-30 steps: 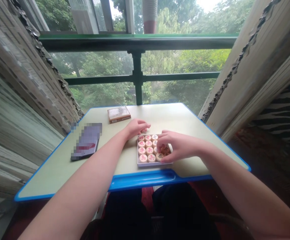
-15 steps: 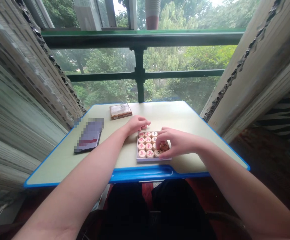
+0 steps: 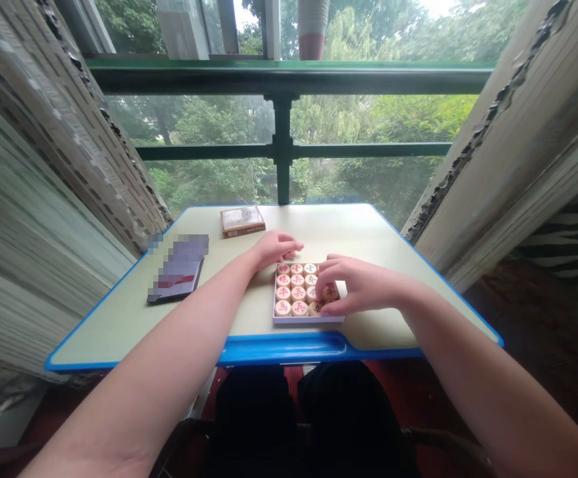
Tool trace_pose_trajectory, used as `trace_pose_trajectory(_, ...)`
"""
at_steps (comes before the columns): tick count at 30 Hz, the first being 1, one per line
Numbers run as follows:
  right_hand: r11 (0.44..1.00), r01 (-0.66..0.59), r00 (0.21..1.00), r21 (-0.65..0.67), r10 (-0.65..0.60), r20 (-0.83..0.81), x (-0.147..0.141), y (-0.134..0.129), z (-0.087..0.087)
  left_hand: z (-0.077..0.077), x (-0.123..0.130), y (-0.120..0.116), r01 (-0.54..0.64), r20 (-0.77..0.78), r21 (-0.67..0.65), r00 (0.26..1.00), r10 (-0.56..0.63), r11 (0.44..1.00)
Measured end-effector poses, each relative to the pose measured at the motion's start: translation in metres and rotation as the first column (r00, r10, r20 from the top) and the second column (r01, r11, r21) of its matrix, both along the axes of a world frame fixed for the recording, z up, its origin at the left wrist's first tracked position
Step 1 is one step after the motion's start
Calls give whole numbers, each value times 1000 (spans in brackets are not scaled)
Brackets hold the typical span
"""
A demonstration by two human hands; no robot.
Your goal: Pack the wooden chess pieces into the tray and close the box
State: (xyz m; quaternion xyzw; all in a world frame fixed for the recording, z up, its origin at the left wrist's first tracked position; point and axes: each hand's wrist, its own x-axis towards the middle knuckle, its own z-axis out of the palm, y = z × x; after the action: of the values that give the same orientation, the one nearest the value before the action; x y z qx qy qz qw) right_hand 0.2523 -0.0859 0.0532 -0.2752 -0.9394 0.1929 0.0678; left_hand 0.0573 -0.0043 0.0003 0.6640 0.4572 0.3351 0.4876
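Note:
On the table sits a shallow white box (image 3: 308, 320) holding rows of round xiangqi pieces (image 3: 297, 293) with red or dark characters. My right hand (image 3: 351, 282) arches over the box's right side, its thumb and curled fingers apart and seemingly touching pieces there. A piece (image 3: 330, 293) shows in the gap between thumb and fingers, and other pieces on that side are partly hidden. My left hand (image 3: 275, 247) rests just beyond the box's far left corner. Its fingers are extended, palm down, with nothing visible in them.
A flat brown-edged box (image 3: 242, 222) lies at the far left of the blue-rimmed table (image 3: 393, 239). Nearer the left edge is a dark flat object (image 3: 179, 269), partly pixelated. A green railing (image 3: 283, 153) and window stand behind, with curtains (image 3: 498, 126) at both sides.
The view has shifted slightly. My right hand has moved very little over the right-hand pieces. My left hand stays beyond the box corner.

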Motion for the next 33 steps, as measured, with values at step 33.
trace_pose_trajectory(33, 991, -122, 992, 57, 122, -3, -9, 1, -9, -2, 0, 3, 12, -61, 39, 998, -10, 999)
